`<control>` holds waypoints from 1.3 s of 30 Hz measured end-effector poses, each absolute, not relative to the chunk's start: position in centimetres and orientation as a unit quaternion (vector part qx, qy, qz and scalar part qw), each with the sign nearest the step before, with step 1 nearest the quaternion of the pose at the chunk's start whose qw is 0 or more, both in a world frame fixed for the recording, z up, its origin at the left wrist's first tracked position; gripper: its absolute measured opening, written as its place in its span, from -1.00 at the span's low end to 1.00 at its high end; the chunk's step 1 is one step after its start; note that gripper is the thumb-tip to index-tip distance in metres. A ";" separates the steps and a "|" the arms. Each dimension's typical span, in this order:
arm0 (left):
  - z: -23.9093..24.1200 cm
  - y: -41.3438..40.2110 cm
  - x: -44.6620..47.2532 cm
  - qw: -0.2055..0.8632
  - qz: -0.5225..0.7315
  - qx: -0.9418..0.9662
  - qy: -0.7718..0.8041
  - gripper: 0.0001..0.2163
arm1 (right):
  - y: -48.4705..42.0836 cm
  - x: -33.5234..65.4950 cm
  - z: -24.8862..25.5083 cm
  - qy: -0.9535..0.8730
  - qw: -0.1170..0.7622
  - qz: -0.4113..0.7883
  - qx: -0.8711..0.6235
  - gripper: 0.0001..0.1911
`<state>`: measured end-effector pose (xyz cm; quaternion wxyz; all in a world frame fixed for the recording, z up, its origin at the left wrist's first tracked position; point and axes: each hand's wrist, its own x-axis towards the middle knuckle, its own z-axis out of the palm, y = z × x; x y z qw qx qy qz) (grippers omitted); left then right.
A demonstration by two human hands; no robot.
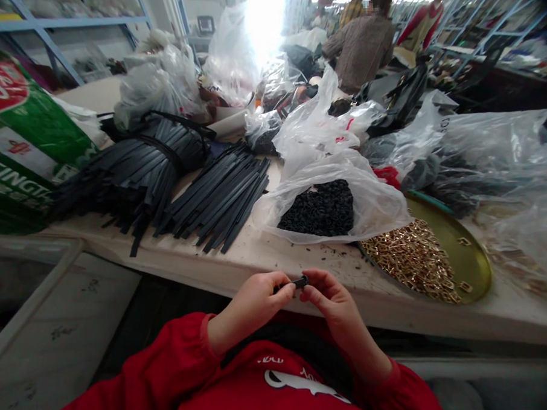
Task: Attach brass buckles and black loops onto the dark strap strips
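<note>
My left hand (255, 302) and my right hand (329, 296) meet just in front of the table edge, both pinched on a small black strap piece (298, 282) held between their fingertips. Red sleeves cover both forearms. Right behind the hands lies a clear plastic bag of small black parts (328, 205). To its right a round brass-coloured tray (472, 250) holds a heap of gold metal buckles (416, 259). A fan of loose black straps (219, 198) lies on the table at the left of the bag.
A tied bundle of black straps (140, 162) and a green printed sack (21, 137) sit at the left. Many clear plastic bags (493, 153) crowd the back and right. Other people (366, 41) work at the far end. A low grey surface (57, 335) lies lower left.
</note>
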<state>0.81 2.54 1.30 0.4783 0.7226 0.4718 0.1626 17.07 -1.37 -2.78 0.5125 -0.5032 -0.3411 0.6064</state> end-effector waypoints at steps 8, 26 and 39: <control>0.4 2.1 1.0 0.437 0.144 0.759 0.461 -0.73 | -1.6 17.0 -3.2 -0.391 0.488 0.575 -0.527 -0.80; 0.0 1.9 0.4 0.516 0.165 0.711 0.448 -0.70 | -2.0 16.0 -3.3 -0.282 0.433 0.706 -0.485 -0.71; 0.5 1.8 0.5 0.487 0.159 0.690 0.512 -0.84 | -2.6 16.1 -2.9 -0.234 0.445 0.742 -0.444 -0.70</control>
